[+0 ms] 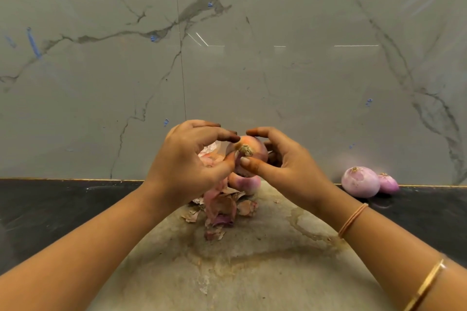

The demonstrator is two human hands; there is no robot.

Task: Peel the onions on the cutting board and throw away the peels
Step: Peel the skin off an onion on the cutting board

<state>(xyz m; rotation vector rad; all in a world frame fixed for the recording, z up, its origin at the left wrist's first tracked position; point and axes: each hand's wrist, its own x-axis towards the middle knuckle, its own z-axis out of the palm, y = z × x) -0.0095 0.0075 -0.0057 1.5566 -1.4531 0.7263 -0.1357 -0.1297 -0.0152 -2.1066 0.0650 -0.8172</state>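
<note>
Marble wall (278, 70) straight ahead, dark counter (50, 204) at its foot, and your cutting board (252, 272) runs down the middle toward you. You've got the onion (252, 159) raised above the board's far end. Your right hand (285, 164) is curled round it with the thumb pressed on the front, and your left hand (187, 159) is pinching the skin beside the dry root tuft (245, 150). Best bet, I'd say: draw that skin away from the root in one long strip, turning the onion with the right, right over the peels (219, 207) heaped below. A second onion (246, 184) sits on the board just under your hands, so mind it. Two peeled onions (360, 182) touch each other on the counter off to the right, well apart from your work. The open board nearer you is your room to move.
</note>
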